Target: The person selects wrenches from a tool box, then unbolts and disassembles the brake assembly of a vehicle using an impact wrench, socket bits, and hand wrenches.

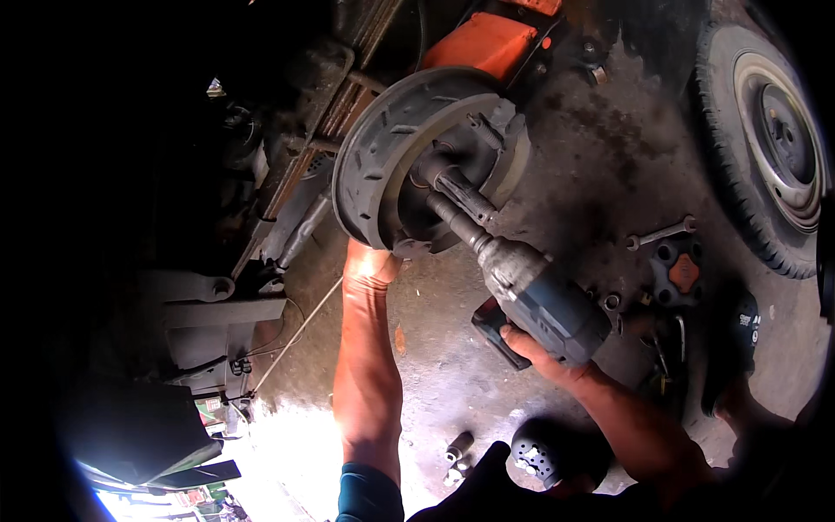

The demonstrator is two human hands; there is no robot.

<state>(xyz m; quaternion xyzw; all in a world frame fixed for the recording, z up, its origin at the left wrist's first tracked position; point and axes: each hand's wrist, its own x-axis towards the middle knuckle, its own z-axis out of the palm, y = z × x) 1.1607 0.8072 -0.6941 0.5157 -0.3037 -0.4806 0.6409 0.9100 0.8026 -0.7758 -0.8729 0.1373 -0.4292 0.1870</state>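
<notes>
A drum brake assembly (370,143) with a round backing plate and curved brake shoes is mounted at the upper middle. From its centre sticks out a splined axle shaft (465,193). My right hand (544,355) is closed round the handle of a cordless impact wrench (544,300). The wrench's long socket extension (457,217) points up and left into the assembly, beside the shaft. Its tip is hidden among the parts there. My left hand (372,264) reaches up behind the lower edge of the brake assembly, which hides its fingers.
A wheel with its tyre (739,157) stands at the right. Near it on the floor lie an open-ended spanner (661,233), a grey cover with an orange centre (678,271) and several small parts. A socket (459,445) lies by my shoe (535,452). Orange equipment (478,48) stands behind.
</notes>
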